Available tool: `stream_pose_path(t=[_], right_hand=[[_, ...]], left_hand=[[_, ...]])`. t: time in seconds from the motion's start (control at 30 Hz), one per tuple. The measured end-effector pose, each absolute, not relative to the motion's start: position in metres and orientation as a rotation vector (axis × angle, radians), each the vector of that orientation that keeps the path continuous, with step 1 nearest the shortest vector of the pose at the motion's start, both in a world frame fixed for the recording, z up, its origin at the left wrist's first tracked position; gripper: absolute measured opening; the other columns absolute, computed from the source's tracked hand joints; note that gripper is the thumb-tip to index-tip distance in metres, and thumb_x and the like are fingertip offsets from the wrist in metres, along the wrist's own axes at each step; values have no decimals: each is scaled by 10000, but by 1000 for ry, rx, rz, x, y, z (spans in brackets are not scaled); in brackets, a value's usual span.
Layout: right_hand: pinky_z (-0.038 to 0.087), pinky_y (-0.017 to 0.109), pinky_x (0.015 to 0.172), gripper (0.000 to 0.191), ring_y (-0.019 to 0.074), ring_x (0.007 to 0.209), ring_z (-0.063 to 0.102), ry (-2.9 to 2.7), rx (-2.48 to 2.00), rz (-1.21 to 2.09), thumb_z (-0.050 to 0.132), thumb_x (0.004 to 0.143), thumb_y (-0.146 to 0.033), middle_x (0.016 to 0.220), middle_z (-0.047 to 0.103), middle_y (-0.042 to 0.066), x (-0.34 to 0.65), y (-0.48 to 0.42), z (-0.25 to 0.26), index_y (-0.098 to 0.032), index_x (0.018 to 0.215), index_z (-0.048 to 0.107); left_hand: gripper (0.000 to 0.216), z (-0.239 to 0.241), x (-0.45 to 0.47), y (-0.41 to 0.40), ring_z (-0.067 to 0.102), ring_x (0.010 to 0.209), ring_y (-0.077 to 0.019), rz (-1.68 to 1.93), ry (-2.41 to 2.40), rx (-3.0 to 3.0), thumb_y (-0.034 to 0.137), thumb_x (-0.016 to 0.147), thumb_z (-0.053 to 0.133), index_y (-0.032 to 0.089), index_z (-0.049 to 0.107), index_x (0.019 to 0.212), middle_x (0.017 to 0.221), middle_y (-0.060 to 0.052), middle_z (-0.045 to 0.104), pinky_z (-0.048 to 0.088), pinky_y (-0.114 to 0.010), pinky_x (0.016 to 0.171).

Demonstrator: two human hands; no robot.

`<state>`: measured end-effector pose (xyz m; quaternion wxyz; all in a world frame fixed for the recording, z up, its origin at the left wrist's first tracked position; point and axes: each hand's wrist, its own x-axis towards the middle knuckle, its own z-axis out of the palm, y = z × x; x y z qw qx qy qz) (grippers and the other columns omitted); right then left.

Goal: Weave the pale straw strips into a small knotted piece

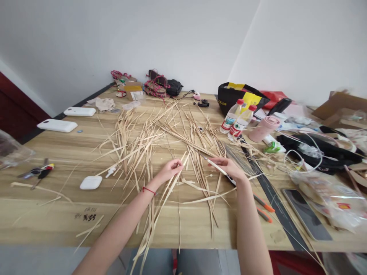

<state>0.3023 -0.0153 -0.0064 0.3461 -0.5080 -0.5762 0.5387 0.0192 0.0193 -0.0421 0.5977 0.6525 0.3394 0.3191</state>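
Note:
My left hand (169, 170), with a red string around the wrist, is closed on a few pale flat plant strips (167, 195). Their lower ends hang over the table's front edge toward my lap. To the right, my right hand (229, 168) grips a slim white-handled tool (217, 166) with a metal tip pointing left and away; its exact kind is not clear. The tool's tip and the held strips are apart. A large loose heap of dry tan strips (143, 141) spreads across the table beyond both hands. Pliers with orange handles (264, 204) lie beside my right forearm, partly hidden.
Two water bottles (239, 124), a pink cup (263, 129) and a black-and-yellow bag (222, 97) stand at the right. A phone (306, 214) lies near the front right. On the left are a white earbud case (91, 182), small tools (43, 170) and white devices (57, 125).

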Motion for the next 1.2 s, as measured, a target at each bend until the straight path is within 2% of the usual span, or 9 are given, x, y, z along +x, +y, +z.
stream_pose_path(t=[0.13, 0.4, 1.2], right_hand=[[466, 392, 866, 521, 265, 993, 593, -1546, -1230, 1589, 709, 637, -369, 1053, 648, 113, 296, -16, -5, -154, 1100, 602], [459, 402, 897, 518, 266, 1022, 577, -1538, -1210, 1695, 720, 634, -329, 1091, 630, 121, 297, -15, -7, -146, 1104, 603], [429, 413, 918, 563, 270, 1051, 557, -1596, -1204, 1715, 709, 641, -338, 1122, 614, 114, 299, -15, -5, -155, 1154, 565]], left_hand=[[229, -47, 20, 19, 411, 513, -73, 774, 826, 1562, 394, 774, 511, 166, 489, 770, 610, 49, 423, 330, -179, 472], [219, -54, 21, 22, 395, 555, -78, 864, 920, 1689, 378, 772, 512, 160, 517, 760, 641, 40, 441, 321, -178, 507], [200, -45, 21, 17, 393, 577, -84, 814, 893, 1806, 347, 795, 477, 158, 540, 770, 672, 29, 457, 331, -187, 528]])
